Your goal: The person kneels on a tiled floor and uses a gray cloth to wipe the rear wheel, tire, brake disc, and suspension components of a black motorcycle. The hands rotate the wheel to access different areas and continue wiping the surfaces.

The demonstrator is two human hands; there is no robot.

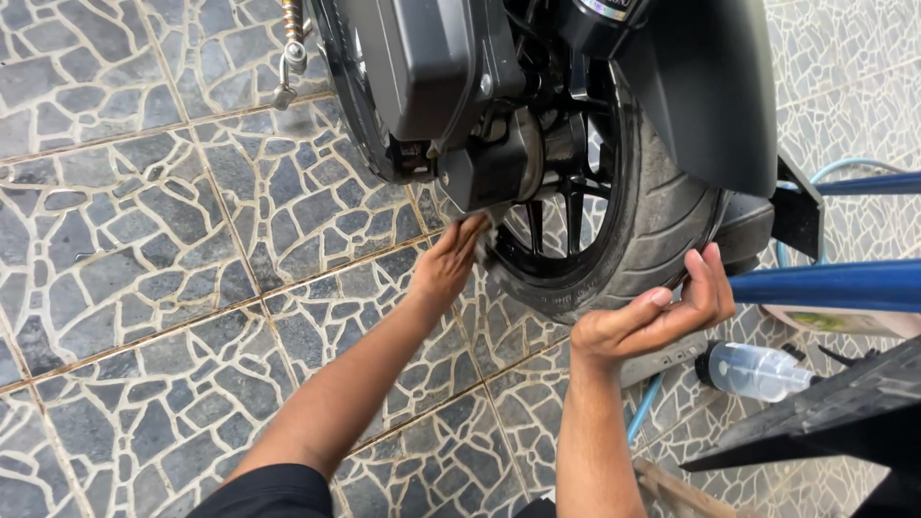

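Note:
A motorbike's rear wheel [662, 216] with a black tyre and black spoked rim stands on the tiled floor. My left hand [448, 261] reaches under the black engine casing [422, 67] and presses what looks like a small cloth [483, 240] against the rim's lower edge. My right hand [662, 312] rests on the tyre's tread at the right, thumb up and fingers curled on the rubber. A black mudguard [710, 86] hangs over the tyre.
Grey stone-pattern tiles [144, 240] cover the floor. A clear plastic bottle [753, 369] lies on its side at the right, near a light blue hose [645, 408]. Blue bars [835, 286] cross the right edge. A metal spring [291, 48] hangs at top left.

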